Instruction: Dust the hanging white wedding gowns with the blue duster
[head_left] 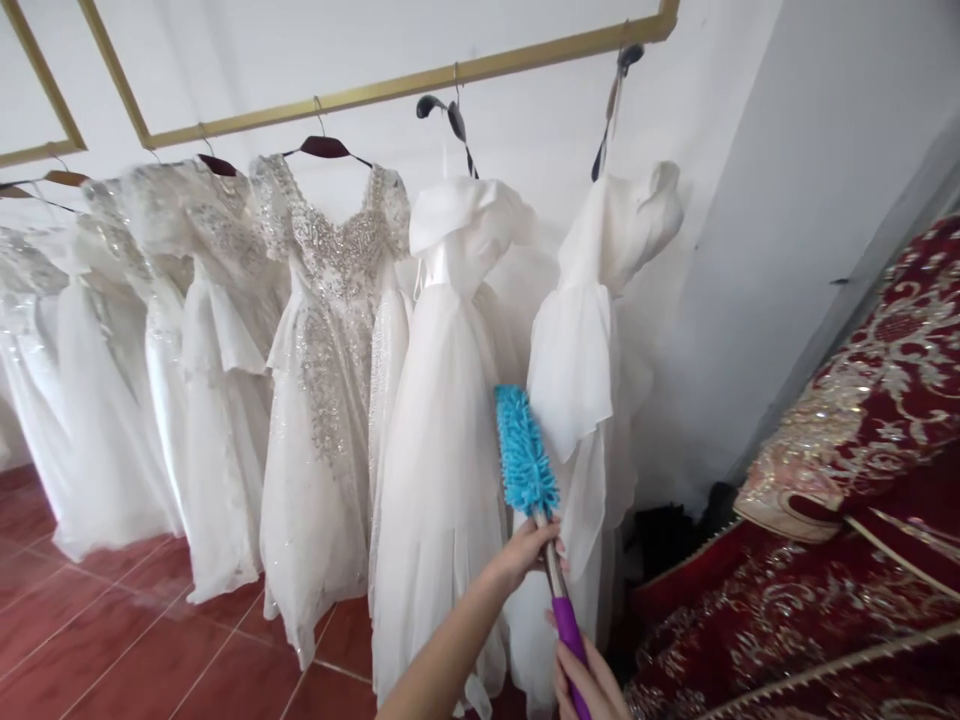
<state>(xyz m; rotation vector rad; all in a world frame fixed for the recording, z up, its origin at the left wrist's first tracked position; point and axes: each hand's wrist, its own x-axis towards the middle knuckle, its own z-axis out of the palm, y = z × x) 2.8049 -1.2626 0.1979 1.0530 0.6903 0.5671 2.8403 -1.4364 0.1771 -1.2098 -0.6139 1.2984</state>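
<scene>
Duster: we hold it upright before the white dresses, blue fluffy head just beside the rightmost dress and the plain dress left of it. Our left hand closes its fingers around the shaft just under the head; our right hand grips the purple handle at the bottom edge. Dresses hang from a gold rail. Red embroidered fabric lies to the right.
</scene>
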